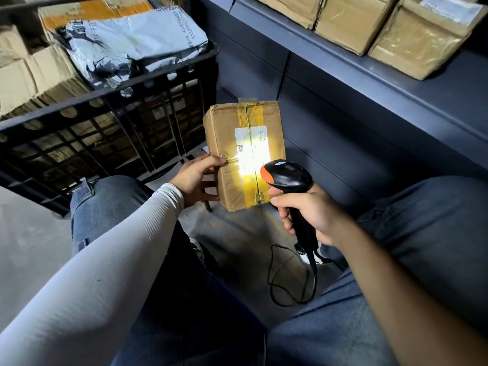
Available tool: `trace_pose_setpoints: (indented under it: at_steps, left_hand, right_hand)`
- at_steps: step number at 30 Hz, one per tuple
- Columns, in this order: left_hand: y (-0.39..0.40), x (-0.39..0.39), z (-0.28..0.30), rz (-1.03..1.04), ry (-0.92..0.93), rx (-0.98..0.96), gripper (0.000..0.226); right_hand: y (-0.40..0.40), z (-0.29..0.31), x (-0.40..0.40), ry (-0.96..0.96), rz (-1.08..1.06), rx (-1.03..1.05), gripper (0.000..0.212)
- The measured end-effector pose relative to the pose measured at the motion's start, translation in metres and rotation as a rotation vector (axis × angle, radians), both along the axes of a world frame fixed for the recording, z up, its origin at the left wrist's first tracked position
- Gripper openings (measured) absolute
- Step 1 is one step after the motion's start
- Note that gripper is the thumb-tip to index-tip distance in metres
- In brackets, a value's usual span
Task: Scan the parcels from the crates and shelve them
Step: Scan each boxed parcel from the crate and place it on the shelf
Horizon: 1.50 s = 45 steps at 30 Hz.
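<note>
Seated between crate and shelving, I hold a taped cardboard parcel [244,154] at centre frame, my left hand [196,180] pinching its left edge, thumb on the front face and fingers curled behind, while my right hand [307,215] keeps a full grip wrapped round the handle of the black, orange-tipped scanner [287,178], its nose just beside the parcel's lower right. The scanner's light falls hard on the white shipping label [252,143] and washes most of it out, so, as I judge it, the step will go better if I draw the scanner back a little or tilt the parcel to kill the glare off the tape, keeping the beam across the printed code and my thumb clear of the label. The scanner's cable [274,276] loops down between my knees in the lower centre, a likely snag if I swing the right arm wide. At the upper left, the black slatted crate [111,101] stands near, heaped with a grey mailer bag [132,40] and more cardboard parcels, its rim close to the held parcel's left side. At the upper right, the dark shelf edge [369,70] carries a row of brown boxes [417,40]; bare ledge shows in front of them, and the open path to it runs up and right of the parcel.
</note>
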<state>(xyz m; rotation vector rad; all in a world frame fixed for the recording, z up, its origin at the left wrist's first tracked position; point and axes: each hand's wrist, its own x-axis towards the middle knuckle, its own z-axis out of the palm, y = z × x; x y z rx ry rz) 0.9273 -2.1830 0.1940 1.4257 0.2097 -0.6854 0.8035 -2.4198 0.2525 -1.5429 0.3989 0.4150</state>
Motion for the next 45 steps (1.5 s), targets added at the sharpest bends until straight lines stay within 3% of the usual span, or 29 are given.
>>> trace_pose_setpoints:
  at_steps: [4,8,10,16,23,29,34,38,41,45]
  left_hand:
    - [-0.003,-0.005,0.007,0.016,0.019,0.017,0.046]
    - [-0.006,-0.009,0.013,0.053,0.044,0.026,0.053]
    - [-0.007,-0.011,0.016,0.063,0.039,0.024,0.054]
    - [-0.015,-0.016,0.029,0.131,0.004,-0.086,0.052]
    - [-0.030,-0.031,0.040,0.244,-0.319,-0.339,0.046]
    - [-0.027,-0.054,0.056,0.400,-0.459,-0.305,0.067]
    - [-0.037,-0.073,0.083,0.425,-0.589,-0.346,0.068]
    - [-0.046,-0.071,0.111,0.406,-0.676,-0.346,0.068]
    - [-0.052,-0.064,0.136,0.393,-0.746,-0.337,0.063]
    - [-0.056,-0.054,0.169,0.328,-0.806,-0.341,0.069]
  right_hand:
    - [-0.001,0.003,0.002,-0.049,-0.081,0.001,0.013]
    - [-0.016,-0.005,0.013,-0.139,-0.349,-0.240,0.031]
    - [-0.025,-0.008,0.018,-0.198,-0.423,-0.266,0.017]
    - [-0.025,-0.007,0.021,-0.183,-0.432,-0.002,0.014]
    - [-0.009,0.005,0.023,-0.328,-0.542,0.124,0.024]
    - [0.001,0.019,0.024,-0.478,-0.573,0.172,0.032]
    - [-0.003,0.042,0.022,-0.569,-0.633,0.214,0.038]
    - [-0.003,0.064,0.015,-0.678,-0.644,0.212,0.054]
    - [-0.003,0.082,0.013,-0.736,-0.692,0.198,0.030]
    - [0.000,0.116,0.015,-0.852,-0.745,0.226,0.037]
